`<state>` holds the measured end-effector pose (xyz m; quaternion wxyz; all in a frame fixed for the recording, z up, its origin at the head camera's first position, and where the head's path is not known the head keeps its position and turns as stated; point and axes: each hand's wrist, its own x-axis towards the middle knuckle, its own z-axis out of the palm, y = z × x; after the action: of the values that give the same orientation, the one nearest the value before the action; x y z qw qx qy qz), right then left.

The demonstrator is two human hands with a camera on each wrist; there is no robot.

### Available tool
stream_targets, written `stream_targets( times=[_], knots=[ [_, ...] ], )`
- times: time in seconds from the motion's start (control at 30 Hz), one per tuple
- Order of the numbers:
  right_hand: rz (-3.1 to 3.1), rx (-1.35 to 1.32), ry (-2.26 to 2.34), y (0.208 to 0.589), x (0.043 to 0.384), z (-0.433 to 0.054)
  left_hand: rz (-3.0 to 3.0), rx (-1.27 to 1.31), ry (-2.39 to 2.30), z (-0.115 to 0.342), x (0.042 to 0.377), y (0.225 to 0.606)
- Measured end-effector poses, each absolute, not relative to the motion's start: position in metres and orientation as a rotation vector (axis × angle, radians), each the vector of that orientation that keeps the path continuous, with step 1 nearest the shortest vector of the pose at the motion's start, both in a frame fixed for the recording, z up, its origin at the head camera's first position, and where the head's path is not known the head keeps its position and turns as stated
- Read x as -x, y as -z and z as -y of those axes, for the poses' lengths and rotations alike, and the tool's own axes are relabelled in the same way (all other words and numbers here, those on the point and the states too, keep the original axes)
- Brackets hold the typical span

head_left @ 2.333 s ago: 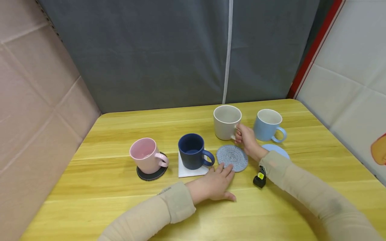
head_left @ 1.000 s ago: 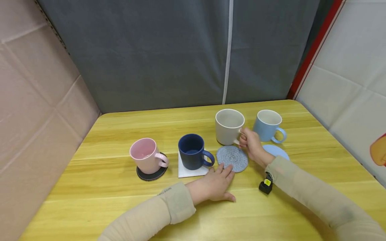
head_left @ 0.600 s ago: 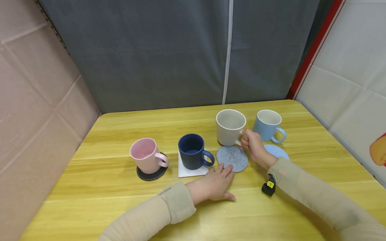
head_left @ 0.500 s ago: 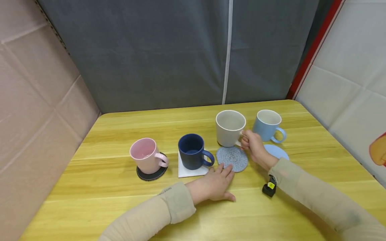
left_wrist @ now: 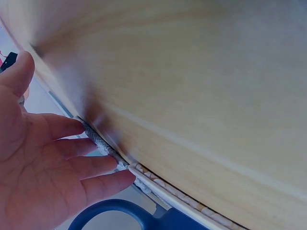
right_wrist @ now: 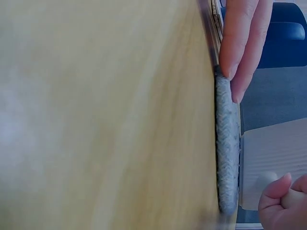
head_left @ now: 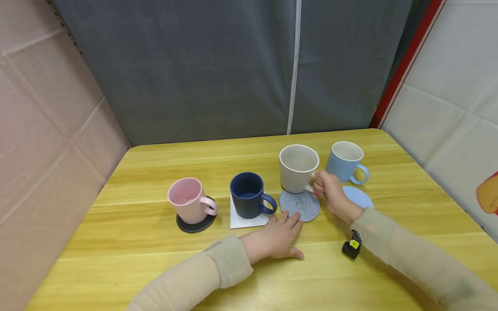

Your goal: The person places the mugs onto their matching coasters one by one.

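In the head view, my right hand [head_left: 330,192] grips the handle of an off-white mug [head_left: 294,180], which is upright at the far part of a round grey woven coaster [head_left: 301,209]. I cannot tell whether the mug's base touches the coaster. My left hand [head_left: 277,239] lies with fingers spread and straight, fingertips on the coaster's near edge. In the left wrist view, the fingers [left_wrist: 103,165] reach the thin coaster edge [left_wrist: 98,139]. The right wrist view has the coaster [right_wrist: 227,153] edge-on, with the ribbed mug [right_wrist: 273,155] beside it and my thumb at the handle.
A navy mug [head_left: 246,201] stands on a white square coaster [head_left: 244,222]. Further left, a pink mug [head_left: 190,207] sits on a black round coaster [head_left: 196,226]. At right, a light blue mug [head_left: 342,166] stands behind a blue round coaster [head_left: 359,197], partly covered by my right arm.
My right hand has brought the off-white mug nearer and slightly right, from behind the grey coaster to over its far edge. My left hand has stayed in place.
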<state>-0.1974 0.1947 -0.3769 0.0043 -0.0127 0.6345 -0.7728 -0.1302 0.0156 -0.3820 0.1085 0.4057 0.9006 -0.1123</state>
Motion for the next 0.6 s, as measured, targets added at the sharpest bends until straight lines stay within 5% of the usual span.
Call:
stream_targets(
  times=[0.6],
  knots=[
    [-2.033,0.182,2.38,0.38,0.185,-0.202,-2.651,-1.199,0.327,-0.015,0.131,0.382]
  ],
)
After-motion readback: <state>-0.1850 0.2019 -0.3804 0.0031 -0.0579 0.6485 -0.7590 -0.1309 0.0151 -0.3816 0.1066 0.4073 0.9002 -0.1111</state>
